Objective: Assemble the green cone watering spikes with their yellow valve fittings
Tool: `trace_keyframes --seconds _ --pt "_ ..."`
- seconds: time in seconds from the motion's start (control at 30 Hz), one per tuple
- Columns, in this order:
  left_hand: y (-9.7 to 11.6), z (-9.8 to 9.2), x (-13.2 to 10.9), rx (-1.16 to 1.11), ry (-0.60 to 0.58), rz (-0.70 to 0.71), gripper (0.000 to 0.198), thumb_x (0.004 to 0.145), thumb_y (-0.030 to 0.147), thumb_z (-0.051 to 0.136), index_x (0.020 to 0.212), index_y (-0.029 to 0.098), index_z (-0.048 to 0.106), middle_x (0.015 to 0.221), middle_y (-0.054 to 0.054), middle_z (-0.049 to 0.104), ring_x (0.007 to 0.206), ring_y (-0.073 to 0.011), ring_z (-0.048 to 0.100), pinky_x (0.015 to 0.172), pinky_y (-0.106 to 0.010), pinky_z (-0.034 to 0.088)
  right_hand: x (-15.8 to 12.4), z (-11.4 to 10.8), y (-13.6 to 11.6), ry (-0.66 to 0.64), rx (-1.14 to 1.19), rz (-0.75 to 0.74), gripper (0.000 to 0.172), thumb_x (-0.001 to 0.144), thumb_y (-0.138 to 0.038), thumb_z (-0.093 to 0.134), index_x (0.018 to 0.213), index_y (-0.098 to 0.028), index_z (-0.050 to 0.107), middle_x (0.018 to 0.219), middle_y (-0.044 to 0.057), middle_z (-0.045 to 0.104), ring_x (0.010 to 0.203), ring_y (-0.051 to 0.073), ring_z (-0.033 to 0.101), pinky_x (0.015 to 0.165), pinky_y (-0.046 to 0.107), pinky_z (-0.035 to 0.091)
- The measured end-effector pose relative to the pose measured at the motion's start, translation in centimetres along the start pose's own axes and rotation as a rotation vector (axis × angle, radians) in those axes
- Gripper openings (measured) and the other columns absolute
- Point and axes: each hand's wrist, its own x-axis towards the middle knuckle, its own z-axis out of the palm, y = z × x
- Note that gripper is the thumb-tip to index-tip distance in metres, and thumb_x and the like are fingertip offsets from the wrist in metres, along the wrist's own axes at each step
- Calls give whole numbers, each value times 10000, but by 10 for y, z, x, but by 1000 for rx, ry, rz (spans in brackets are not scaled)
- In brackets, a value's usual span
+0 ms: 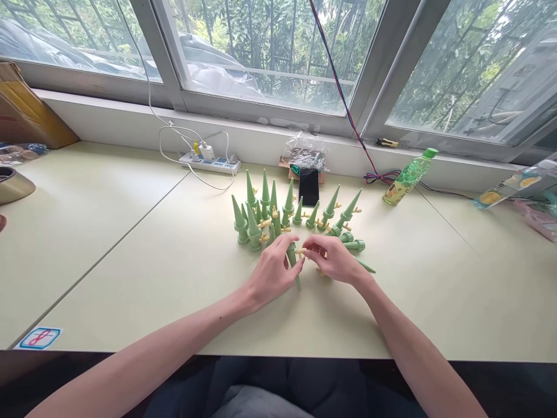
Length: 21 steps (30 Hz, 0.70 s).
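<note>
My left hand (275, 268) is closed around a green plastic watering spike (294, 266), its pointed end aimed down toward me. At the spike's side, my right hand (333, 258) pinches a small yellow valve (300, 251) between thumb and fingers. Whether the valve is fully seated in the spike I cannot tell. Just beyond my hands, several green spikes (253, 232) stand point up, many with yellow valves sticking out sideways. More green spikes (354, 245) lie on their sides right of my right hand, partly hidden by it.
A black phone (308, 187) lies behind the spikes beside crumpled clear plastic (307, 152). A green-capped drink bottle (409, 177) stands at the right. Along the window ledge sit a white power strip (221, 165) and loose cables. A cardboard box (35, 110) is far left.
</note>
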Motion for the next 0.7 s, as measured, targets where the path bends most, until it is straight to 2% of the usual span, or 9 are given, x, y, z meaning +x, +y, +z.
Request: trace_keyframes --seconds 0.23,0.43,0.7 --pt "0 0 -2 4 -22 6 319 871 216 598 1181 202 521 1016 -25 620 510 -48 490 604 -242 482 1 2 -2 -3 -18 -21 176 928 -196 501 756 -186 539 649 -28 506 579 100 410 568 238 334" --pt "0 0 -3 1 -30 19 313 870 208 594 1176 205 528 1033 -31 608 524 -54 492 588 -235 474 1 4 1 -22 -41 -46 317 956 -213 424 644 -188 370 579 -51 348 546 91 308 550 250 264" --pt "1 0 -4 -8 -28 29 296 877 216 590 1168 209 535 1015 -31 606 521 -58 485 582 -241 475 1 4 -2 -38 -45 -17 339 976 -270 380 647 -196 353 594 -43 365 543 97 319 549 262 262"
